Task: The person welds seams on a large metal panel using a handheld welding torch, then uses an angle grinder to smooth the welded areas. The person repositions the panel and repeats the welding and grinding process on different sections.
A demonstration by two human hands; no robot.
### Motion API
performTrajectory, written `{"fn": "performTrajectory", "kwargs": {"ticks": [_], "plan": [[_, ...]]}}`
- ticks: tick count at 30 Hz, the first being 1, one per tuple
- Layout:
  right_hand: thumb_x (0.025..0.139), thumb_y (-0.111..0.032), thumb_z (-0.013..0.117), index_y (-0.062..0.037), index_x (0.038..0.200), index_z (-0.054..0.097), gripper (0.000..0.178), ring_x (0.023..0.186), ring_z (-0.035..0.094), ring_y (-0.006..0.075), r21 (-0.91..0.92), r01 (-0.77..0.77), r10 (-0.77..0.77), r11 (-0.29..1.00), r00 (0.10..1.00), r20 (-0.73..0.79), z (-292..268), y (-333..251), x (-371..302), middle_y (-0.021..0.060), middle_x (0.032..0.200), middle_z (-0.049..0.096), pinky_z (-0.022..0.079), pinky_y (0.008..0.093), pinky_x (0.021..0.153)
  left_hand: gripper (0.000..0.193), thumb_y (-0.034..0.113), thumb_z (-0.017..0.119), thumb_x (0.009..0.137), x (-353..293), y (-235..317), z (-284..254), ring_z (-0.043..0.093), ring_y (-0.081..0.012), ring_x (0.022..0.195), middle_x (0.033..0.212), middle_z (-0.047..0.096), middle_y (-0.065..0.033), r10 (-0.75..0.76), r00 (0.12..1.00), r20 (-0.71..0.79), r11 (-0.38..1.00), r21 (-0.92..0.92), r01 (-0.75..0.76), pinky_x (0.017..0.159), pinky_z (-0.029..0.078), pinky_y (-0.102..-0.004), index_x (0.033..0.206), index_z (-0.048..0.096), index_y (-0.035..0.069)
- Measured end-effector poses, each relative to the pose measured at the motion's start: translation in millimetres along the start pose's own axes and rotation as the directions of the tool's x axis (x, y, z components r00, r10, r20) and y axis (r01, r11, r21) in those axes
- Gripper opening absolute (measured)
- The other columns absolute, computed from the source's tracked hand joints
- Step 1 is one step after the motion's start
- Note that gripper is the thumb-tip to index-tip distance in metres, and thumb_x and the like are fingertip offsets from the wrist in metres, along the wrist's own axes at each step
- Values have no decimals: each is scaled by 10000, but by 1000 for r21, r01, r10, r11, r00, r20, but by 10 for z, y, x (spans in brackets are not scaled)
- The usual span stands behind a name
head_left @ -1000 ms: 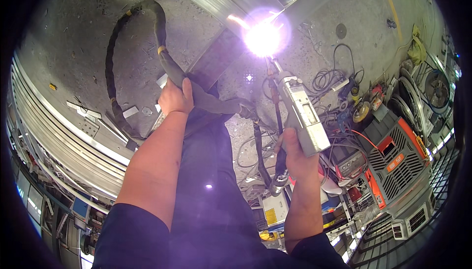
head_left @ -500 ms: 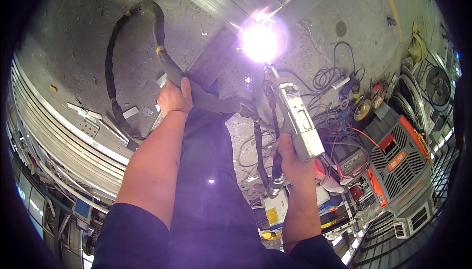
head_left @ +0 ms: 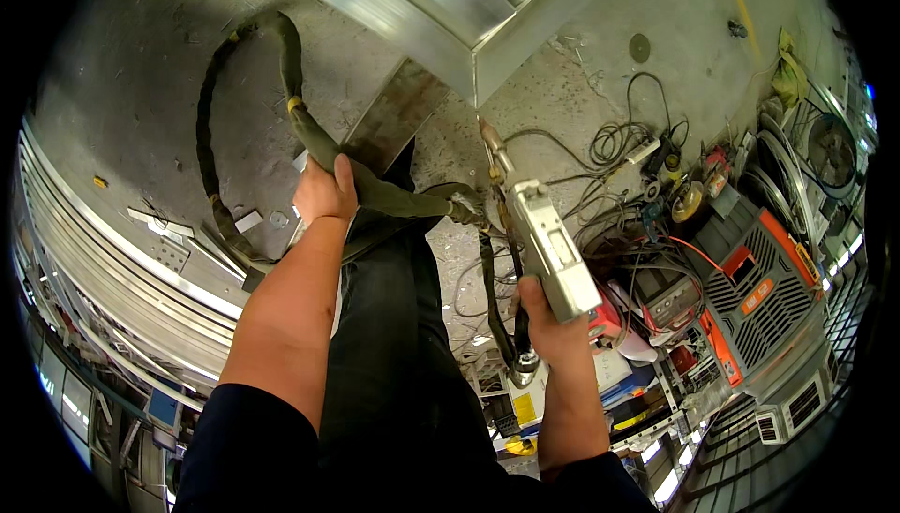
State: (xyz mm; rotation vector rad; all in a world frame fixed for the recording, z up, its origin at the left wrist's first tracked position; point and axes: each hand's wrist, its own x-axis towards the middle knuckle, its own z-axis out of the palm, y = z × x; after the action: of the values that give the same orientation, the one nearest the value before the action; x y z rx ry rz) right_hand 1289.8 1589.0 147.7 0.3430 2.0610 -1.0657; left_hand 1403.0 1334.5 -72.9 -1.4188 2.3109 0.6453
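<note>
In my right hand [head_left: 555,327] is a silvery handheld welding gun [head_left: 551,241], the fingers closed around its grip and partly hidden under the body. Its copper-coloured nozzle points away from me, just short of the corner of a shiny metal frame [head_left: 412,30]. A bright seam runs along that mitred corner. My left hand [head_left: 325,192] is closed on a thick olive-sleeved cable [head_left: 403,198], thumb lying on top. From there the cable loops out over the floor to the left, bound with yellow bands.
Long metal profiles [head_left: 122,241] lie stacked at left. To the right stands a grey and orange machine [head_left: 759,297], with coiled black cords [head_left: 619,143] and power tools [head_left: 689,199] near it. A flat metal plate [head_left: 394,114] and scraps lie on the concrete floor.
The bright glare and sparks at the nozzle have gone out. The gun has shifted slightly down and left with my right hand, its tip now apart from the frame corner.
</note>
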Motion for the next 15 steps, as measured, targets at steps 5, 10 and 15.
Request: {"fn": "performTrajectory", "kwargs": {"ticks": [5,10,15], "plan": [[967,-330,626,8,1149,532,395,658,583,142,-37,-32,33,999,999,6,-435,44,-248,66,783,612,495,297,601,513,480,505,906,-19,-21,0,620,-436,935,1004,662,-227,38,999,-15,999,-22,-39,796,486,-522,1167,543,40],[956,-188,616,-9,1102,588,233,695,564,134,-233,-110,108,966,994,-22,-995,-32,-383,35,790,596,461,297,615,543,499,515,895,8,9,-57,618,-438,960,1022,662,-234,3,999,35,1000,-4,-3,824,484,-520,1187,547,42],[913,-164,666,4,1164,585,313,773,619,218,-118,-116,101,986,986,-131,-1570,-219,-566,90,892,629,507,360,692,634,567,573,850,146,98,-226,624,-451,968,1011,672,-265,-91,984,154,981,-158,116,868,484,-497,1121,619,-4]]}}
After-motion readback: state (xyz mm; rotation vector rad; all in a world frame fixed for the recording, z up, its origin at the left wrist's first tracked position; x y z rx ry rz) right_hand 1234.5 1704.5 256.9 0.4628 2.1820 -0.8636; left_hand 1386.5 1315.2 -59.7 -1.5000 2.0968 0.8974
